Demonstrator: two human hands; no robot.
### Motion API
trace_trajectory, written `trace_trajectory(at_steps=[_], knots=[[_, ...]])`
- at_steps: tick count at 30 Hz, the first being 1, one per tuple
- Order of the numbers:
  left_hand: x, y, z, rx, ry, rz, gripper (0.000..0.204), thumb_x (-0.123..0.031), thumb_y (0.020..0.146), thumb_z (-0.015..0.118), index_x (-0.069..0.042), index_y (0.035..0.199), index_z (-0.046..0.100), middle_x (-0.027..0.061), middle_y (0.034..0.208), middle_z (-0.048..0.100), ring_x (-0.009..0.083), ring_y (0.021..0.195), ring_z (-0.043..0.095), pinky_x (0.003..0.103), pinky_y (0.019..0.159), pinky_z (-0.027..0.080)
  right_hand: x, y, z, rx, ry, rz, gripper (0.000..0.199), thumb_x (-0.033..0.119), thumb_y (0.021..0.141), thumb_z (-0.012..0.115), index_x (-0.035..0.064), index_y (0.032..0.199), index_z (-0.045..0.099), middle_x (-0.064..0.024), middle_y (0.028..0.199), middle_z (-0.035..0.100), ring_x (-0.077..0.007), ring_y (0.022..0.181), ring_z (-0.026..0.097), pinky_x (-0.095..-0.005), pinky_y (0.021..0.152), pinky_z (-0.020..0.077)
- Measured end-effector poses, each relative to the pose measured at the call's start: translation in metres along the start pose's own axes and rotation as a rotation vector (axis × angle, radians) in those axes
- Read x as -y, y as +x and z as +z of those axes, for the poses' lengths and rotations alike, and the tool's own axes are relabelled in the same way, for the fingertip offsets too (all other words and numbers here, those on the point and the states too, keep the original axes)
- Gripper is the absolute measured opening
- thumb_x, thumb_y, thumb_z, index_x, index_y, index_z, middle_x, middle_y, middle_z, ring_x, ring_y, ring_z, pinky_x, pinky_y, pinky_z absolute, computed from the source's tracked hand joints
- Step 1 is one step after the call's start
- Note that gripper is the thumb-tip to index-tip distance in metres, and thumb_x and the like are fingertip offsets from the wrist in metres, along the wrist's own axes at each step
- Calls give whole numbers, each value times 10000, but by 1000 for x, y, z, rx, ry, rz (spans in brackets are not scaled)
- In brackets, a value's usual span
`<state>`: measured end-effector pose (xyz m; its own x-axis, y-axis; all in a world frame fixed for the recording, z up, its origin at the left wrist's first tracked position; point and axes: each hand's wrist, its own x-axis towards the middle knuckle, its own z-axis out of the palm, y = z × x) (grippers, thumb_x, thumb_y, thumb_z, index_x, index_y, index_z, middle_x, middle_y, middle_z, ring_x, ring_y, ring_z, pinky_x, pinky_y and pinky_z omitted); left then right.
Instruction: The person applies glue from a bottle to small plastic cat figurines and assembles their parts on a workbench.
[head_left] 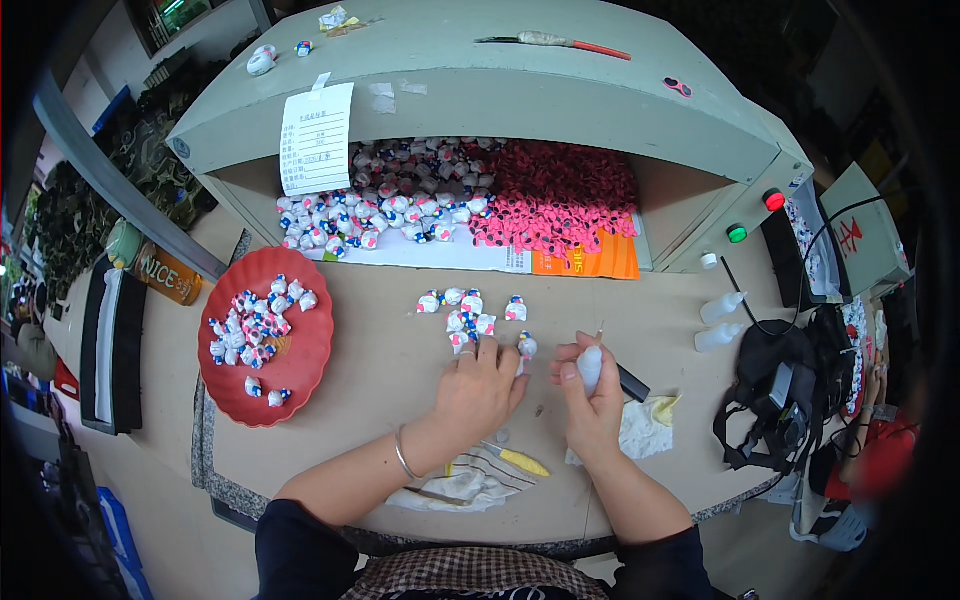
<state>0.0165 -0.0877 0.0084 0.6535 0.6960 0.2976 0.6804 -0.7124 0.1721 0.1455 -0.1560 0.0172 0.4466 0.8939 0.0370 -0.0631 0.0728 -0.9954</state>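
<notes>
My left hand [480, 388] reaches over a cluster of small white figurines [466, 322] with blue and pink parts, its fingers bent down among them. At its thumb side, one white figurine [527, 346] stands against the fingertips, seemingly pinched there; the exact contact is partly hidden. My right hand [592, 410] is closed round a small white squeeze bottle [590, 370] with a thin needle tip pointing up. Just beyond the cluster, to its right, a single figurine [516, 308] stands apart.
A red scalloped tray [318, 375] of figurines is at left. Ahead, a grey shelf [420, 105] holds heaps of white figurines [400, 215] and pink pieces [560, 210]. A yellow-handled tool [522, 462], cloths [650, 428], a black cylinder [633, 384] and two bottles [718, 338] lie nearby.
</notes>
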Motion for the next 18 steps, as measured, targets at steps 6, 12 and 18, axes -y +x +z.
trace_trajectory(at_steps=[6,12,18], knots=[[8,-13,-2,32,1,67,265,-263,728,599,-45,855,519,96,773,486,230,649,549,318,506,478,3,1,0,-43,-67,-47,357,60,851,477,22,1194,384,-63,984,520,-104,834,519,-231,741,438],[16,-41,-32,403,-945,-313,262,-256,858,486,-25,982,489,95,903,540,179,713,580,278,567,503,5,-16,11,329,-75,102,419,29,813,528,21,1203,375,-57,949,531,-104,778,534,-204,605,457],[7,-79,-44,395,-1710,-638,304,-259,901,423,-23,1092,437,85,899,560,126,722,562,268,684,496,16,-25,28,597,-316,-127,350,60,798,574,21,1122,450,-69,926,570,-117,785,574,-249,626,487]])
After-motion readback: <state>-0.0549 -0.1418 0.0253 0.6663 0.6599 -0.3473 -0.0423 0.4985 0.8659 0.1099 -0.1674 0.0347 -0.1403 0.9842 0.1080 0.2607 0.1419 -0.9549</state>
